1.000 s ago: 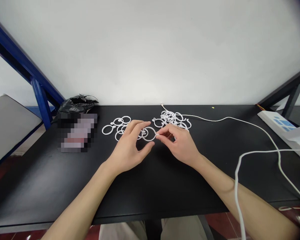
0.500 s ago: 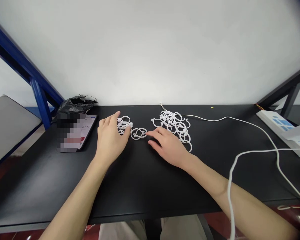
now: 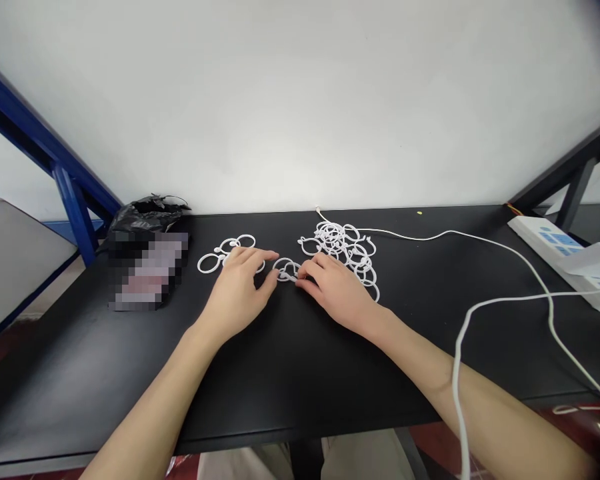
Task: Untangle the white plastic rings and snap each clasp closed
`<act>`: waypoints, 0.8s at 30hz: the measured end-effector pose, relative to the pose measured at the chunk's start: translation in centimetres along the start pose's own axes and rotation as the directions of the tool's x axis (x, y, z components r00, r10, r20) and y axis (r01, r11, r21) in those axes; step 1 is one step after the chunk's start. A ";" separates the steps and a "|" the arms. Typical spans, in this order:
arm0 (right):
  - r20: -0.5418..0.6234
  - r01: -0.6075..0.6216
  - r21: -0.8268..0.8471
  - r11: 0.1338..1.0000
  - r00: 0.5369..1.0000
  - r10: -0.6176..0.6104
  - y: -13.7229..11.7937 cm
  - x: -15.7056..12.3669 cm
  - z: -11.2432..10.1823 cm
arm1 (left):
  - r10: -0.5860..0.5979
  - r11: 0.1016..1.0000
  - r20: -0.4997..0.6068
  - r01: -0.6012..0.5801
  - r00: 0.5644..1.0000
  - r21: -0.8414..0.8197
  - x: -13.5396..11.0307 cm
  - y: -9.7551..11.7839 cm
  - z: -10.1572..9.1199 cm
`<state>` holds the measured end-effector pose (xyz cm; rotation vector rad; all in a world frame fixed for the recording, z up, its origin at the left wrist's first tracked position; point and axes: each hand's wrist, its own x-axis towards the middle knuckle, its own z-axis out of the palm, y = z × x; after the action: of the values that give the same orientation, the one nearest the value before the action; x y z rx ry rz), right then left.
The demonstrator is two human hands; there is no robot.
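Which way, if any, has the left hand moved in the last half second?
Yes. The left hand has shifted right, away from the black bag, toward the linked rings beside the right hand.

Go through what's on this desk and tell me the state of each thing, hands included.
Ring pair, lying flat on the table.
Left hand, open, palm down, thumb touching the ring pair.
Right hand, fingertips on the ring pair, grip unclear.
Ring pile, tangled, beside the right hand.
Loose rings, flat, partly under the left hand.
White cable, slack, looping across the table.
Black bag, crumpled.
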<state>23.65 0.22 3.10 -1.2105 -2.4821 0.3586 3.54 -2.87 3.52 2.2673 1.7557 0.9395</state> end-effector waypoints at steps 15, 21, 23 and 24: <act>-0.058 -0.071 0.594 0.801 0.990 0.130 -0.4 -0.3 -0.5 | 0.027 0.996 0.021 -0.025 0.999 -0.089 -0.3 0.8 0.6; -0.120 -0.050 0.661 0.749 0.978 0.171 -0.6 -0.4 -0.7 | 0.060 0.992 0.077 -0.051 0.995 -0.112 -0.3 1.3 0.6; -0.136 -0.039 0.652 0.757 0.976 0.168 -0.5 -0.4 -0.7 | 0.067 0.992 0.109 -0.054 0.992 -0.115 -0.3 1.3 0.6; -0.145 -0.034 0.648 0.761 0.975 0.168 -0.5 -0.4 -0.7 | 0.066 0.991 0.125 -0.051 0.990 -0.121 -0.3 1.2 0.7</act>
<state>23.82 -0.40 3.83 -1.0125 -1.8675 0.9798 4.89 -3.38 3.39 2.2620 1.5474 0.8606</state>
